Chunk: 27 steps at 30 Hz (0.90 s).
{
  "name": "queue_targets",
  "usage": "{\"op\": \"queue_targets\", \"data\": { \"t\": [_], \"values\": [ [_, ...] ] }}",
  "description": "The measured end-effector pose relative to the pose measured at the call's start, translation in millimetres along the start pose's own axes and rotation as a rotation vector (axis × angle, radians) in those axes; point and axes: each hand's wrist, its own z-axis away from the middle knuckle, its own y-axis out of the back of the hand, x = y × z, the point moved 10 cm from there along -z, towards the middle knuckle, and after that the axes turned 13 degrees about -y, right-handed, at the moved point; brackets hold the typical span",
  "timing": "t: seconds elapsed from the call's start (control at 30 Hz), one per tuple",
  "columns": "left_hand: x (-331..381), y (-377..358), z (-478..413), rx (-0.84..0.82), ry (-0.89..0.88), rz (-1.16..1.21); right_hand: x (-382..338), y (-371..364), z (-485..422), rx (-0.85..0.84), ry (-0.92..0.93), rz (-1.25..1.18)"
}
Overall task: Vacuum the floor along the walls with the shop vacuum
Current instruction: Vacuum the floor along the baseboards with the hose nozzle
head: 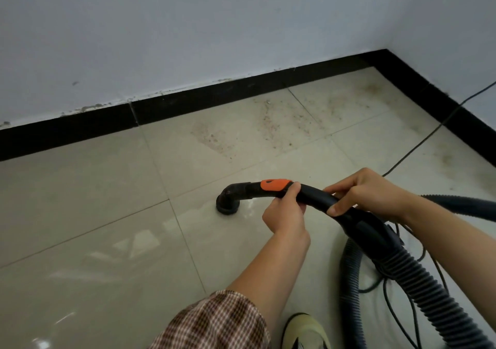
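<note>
Vacuum wand (316,195), both hands gripping

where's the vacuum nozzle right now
In the head view, the nozzle sits mouth-down on the tile floor at centre, left of the left hand, short of the black baseboard.

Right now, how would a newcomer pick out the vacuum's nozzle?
Start at the black baseboard under the white wall and come toward the two hands. The nozzle is the black elbow piece pressed to the tile, at the tip of the handle beyond its orange slider, unlike the ribbed hose behind.
</note>
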Motion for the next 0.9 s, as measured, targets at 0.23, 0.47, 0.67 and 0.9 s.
{"op": "queue_targets", "data": {
  "t": [0.23,0.47,0.67,0.9],
  "values": [
    [-8,-19,-4,-0.117,0.018,-0.010,10,13,3,0.065,-0.024,-0.050],
    [-3,-35,-16,-0.194,0.030,-0.061,2,17,0,0.090,0.006,-0.079],
    [5,-50,-32,-0.233,0.025,-0.084,-5,20,-13,0.108,0.026,-0.120],
    [11,-65,-49,-0.254,-0.005,-0.101,-16,25,-27,0.114,0.026,-0.151]
  ]
}}
